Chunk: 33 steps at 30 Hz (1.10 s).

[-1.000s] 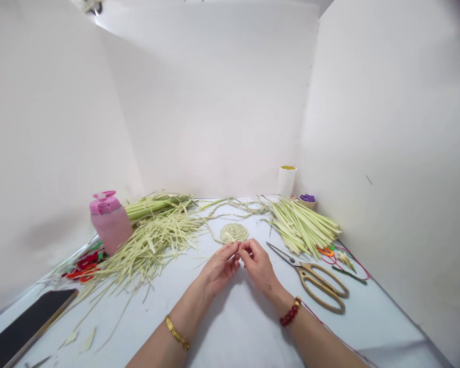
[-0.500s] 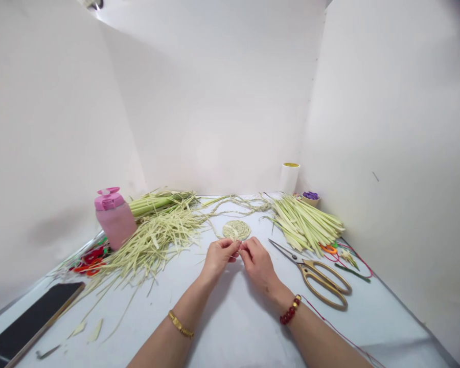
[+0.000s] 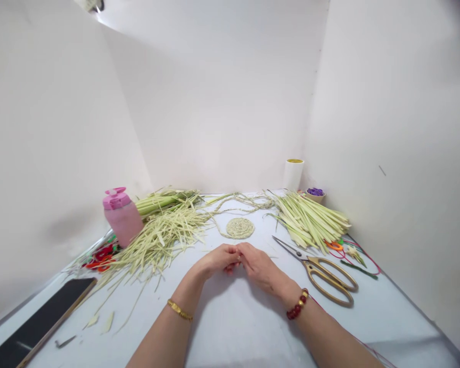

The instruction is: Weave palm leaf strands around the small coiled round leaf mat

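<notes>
My left hand [image 3: 223,258] and my right hand [image 3: 257,263] meet fingertip to fingertip above the middle of the table. Both have their fingers pinched together, and whatever they hold is too small or hidden to make out. Just beyond them lies a flat round coil of pale green braided straw [image 3: 240,228]. Its loose braid [image 3: 249,203] runs out from the left side and loops along the back. To the right of my right hand rest scissors [image 3: 310,266] with gold handles, blades slightly parted and pointing away to the left.
At left stand a pink bottle [image 3: 123,220], a heap of shredded straw strips [image 3: 172,230] and a dark phone-like slab [image 3: 42,319]. Right of centre are a bundle of green stalks [image 3: 310,217], a white cylinder [image 3: 293,175] and a small bowl with purple bits [image 3: 315,194].
My hands have closed in, with wrists raised and fingers curled down, now apart from the coil's near edge. The view has shifted slightly; the coil is seen whole.
</notes>
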Available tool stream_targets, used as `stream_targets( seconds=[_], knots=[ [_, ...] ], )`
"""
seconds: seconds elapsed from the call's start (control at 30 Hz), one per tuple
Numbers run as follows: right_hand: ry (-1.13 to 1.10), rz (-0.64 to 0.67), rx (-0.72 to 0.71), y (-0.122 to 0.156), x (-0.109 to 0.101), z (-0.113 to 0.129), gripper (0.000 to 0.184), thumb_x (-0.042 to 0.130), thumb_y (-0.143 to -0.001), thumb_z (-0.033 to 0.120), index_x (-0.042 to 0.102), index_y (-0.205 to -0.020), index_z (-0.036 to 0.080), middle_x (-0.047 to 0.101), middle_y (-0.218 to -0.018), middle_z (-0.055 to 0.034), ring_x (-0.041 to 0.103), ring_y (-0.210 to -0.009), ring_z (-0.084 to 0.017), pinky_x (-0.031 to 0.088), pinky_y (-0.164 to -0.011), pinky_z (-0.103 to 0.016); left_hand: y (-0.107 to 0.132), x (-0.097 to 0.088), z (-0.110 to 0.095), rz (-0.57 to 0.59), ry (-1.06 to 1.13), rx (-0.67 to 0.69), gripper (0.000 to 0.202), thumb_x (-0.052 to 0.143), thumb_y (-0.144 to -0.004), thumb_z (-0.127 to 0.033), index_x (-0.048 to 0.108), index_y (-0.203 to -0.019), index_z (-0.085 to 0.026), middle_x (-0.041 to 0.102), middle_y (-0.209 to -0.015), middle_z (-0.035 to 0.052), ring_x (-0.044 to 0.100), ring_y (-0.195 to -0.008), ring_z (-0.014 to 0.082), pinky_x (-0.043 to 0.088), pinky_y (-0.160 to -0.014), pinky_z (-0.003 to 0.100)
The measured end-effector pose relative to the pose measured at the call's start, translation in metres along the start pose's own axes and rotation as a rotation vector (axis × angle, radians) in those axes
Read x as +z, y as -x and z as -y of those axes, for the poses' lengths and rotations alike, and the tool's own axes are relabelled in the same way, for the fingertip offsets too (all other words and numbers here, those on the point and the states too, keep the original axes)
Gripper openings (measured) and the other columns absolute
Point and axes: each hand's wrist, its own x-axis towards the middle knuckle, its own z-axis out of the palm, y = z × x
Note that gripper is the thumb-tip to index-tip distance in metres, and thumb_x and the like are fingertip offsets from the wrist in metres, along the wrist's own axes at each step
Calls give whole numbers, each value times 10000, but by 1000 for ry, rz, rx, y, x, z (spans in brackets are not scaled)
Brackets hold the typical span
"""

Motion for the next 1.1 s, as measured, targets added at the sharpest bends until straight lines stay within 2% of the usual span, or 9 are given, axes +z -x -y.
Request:
stream_targets(
  seconds=[0.1,0.23,0.4,0.5,0.63,0.87,0.93,1.03,1.1],
  knots=[
    [69,-26,30,1,0,2,145,369,-878,111,486,-860,194,568,-776,-19,483,-636,-138,342,-587,-241,-3,1,0,-94,32,-52,220,652,-618,-350,585,-621,-141,540,-536,-27,447,-450,71,377,-492,227],
    [135,-132,-20,-1,1,-1,161,333,-889,122,461,-827,197,556,-777,-30,475,-638,-145,336,-591,-248,-3,6,-3,-225,106,-77,284,701,-596,-380,534,-591,-151,534,-518,-32,471,-451,75,401,-492,226],
    [39,-244,96,-2,1,-5,153,299,-915,185,441,-859,199,563,-736,-24,503,-628,-159,343,-585,-258,2,15,-8,-142,374,6,361,762,-578,-415,526,-653,-153,464,-546,-63,430,-485,49,423,-518,206],
    [-67,-265,180,-2,1,-4,151,296,-921,230,437,-874,203,572,-727,-16,518,-622,-164,343,-579,-265,5,20,-11,-141,406,21,353,760,-597,-402,551,-710,-141,494,-626,-38,450,-535,51,427,-542,204],
    [-254,-286,252,-3,4,-2,164,325,-916,280,438,-818,211,549,-655,13,496,-571,-147,349,-559,-261,4,26,-11,-233,295,76,304,695,-651,-394,506,-707,-163,508,-657,-33,480,-596,75,424,-563,206],
    [-711,-314,464,-9,4,-7,189,465,-844,401,463,-799,217,508,-589,40,465,-477,-113,389,-441,-216,-8,31,-4,-398,-9,296,167,507,-754,-352,497,-742,-185,537,-612,-35,488,-531,98,412,-531,220],
    [-678,-341,452,-9,2,-6,172,480,-832,383,494,-817,213,593,-764,-8,500,-507,-109,406,-433,-219,-8,30,-4,-399,-51,292,179,496,-759,-366,503,-743,-188,538,-593,-36,495,-520,106,415,-527,226],
    [-494,-369,308,-7,0,-3,136,452,-848,300,545,-828,203,607,-1047,-52,513,-529,-88,433,-491,-237,-6,28,-5,-404,-77,248,181,499,-748,-367,506,-725,-188,550,-594,-33,510,-513,111,410,-521,227],
    [-397,-358,230,-6,-1,-1,155,421,-858,247,569,-842,201,628,-976,-42,510,-541,-94,430,-535,-239,-5,26,-5,-401,-103,235,160,510,-730,-342,498,-687,-188,528,-564,-40,505,-507,110,392,-511,221]
  ],
)
